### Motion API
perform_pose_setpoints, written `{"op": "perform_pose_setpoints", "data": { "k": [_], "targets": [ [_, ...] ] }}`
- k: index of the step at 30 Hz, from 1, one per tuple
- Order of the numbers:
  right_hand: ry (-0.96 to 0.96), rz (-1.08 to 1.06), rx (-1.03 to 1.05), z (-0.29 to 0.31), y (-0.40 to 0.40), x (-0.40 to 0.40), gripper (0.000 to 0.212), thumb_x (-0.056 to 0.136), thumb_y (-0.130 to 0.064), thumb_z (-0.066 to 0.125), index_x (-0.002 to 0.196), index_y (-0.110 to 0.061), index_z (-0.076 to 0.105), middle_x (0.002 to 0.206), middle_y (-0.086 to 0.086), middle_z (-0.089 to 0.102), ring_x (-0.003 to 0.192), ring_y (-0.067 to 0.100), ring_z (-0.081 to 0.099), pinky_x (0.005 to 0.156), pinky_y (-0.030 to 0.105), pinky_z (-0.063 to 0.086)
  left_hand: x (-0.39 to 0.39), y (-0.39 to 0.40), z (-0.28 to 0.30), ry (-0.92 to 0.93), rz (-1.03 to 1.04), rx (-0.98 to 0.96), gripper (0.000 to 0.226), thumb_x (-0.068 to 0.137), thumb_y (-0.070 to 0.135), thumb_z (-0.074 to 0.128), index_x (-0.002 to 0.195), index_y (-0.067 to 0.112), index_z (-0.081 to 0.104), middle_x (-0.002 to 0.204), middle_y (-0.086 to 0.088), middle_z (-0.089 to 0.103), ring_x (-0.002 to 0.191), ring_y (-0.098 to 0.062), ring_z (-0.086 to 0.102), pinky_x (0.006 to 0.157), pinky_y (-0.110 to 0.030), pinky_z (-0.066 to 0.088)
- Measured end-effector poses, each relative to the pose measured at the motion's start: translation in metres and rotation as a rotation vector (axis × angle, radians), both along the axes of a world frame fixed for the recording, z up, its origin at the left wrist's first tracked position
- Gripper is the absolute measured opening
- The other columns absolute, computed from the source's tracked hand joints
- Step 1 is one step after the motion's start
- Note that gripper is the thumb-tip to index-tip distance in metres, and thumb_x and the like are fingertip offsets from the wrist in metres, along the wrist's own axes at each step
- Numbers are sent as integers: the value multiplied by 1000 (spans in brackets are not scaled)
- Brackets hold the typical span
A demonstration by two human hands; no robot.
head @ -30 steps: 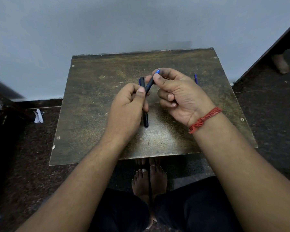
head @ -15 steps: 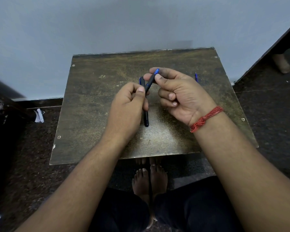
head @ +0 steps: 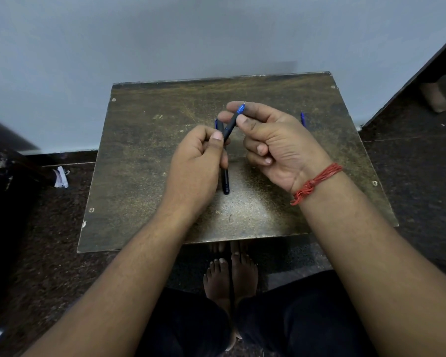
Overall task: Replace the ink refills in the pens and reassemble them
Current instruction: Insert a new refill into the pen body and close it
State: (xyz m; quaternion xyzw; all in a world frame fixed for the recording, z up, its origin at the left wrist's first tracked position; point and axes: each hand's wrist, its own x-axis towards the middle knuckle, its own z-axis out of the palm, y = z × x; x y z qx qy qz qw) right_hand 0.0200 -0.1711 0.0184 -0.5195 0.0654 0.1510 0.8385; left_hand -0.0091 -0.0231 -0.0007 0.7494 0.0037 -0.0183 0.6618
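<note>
Above the middle of the worn brown table (head: 144, 161) I hold a dark pen with a blue tip (head: 229, 126), slanted up to the right. My left hand (head: 198, 161) grips its lower barrel between thumb and curled fingers. My right hand (head: 273, 140) pinches the blue tip end with thumb and forefinger. A second dark pen (head: 225, 181) lies on the table below my left hand, partly hidden by it. Another blue pen piece (head: 303, 119) shows beyond my right hand, mostly hidden.
The small table stands against a grey wall. A dark floor surrounds it, with a scrap of paper (head: 61, 177) at the left. My bare feet (head: 229, 276) sit under the table's near edge. Someone's foot (head: 434, 97) is at the far right.
My right hand has shifted slightly along the blue tip end of the held pen. My left hand keeps its grip. The pen on the table has not moved.
</note>
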Motion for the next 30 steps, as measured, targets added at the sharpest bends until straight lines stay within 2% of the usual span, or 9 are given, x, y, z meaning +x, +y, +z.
{"op": "perform_pose_setpoints", "data": {
  "k": [7,10,16,22,25,27,30],
  "targets": [
    [-31,-30,-54,-1,2,0,8,95,-3,60,92,-11,61,88,7,69,36,1,34,33,14,20,0,-1,-1,-19,-16,38,26,101,35,45,87,18,58,63,6,56,46,-6,39,51,-30,29],
    [-28,-40,-49,0,2,0,8,95,-4,60,92,-11,60,87,7,69,36,1,34,33,14,19,0,-2,-2,-26,-8,54,28,101,35,45,88,15,58,62,7,56,46,-5,39,51,-29,30],
    [-21,-12,-79,-1,2,-1,13,97,-7,58,106,-9,68,98,7,74,38,1,35,33,15,23,0,-1,2,-24,-22,26,21,98,38,47,83,25,55,63,6,56,47,-5,38,51,-29,29],
    [-23,-55,-127,2,3,-1,11,97,-5,58,94,-9,67,89,6,72,37,1,34,34,15,21,-1,-1,5,-94,-18,82,23,105,24,53,82,24,57,62,9,57,53,-3,44,55,-23,37],
    [-5,-96,-130,3,8,-2,12,98,-5,57,90,-10,64,85,6,70,38,1,33,36,15,18,-1,-2,7,-105,3,113,21,105,19,54,85,15,59,63,8,56,57,-6,47,56,-21,40],
    [6,-118,-128,3,11,-3,13,98,-5,57,88,-11,63,83,5,69,38,2,33,36,15,17,-1,-2,7,-111,12,120,20,104,18,55,87,9,59,64,4,56,60,-8,49,59,-25,41],
    [23,-143,-125,2,14,-3,11,98,-6,58,89,-10,61,81,4,67,37,2,32,35,14,18,-1,-1,6,-120,11,140,19,102,24,56,87,13,61,67,2,57,63,-13,51,63,-32,43]
  ]
}}
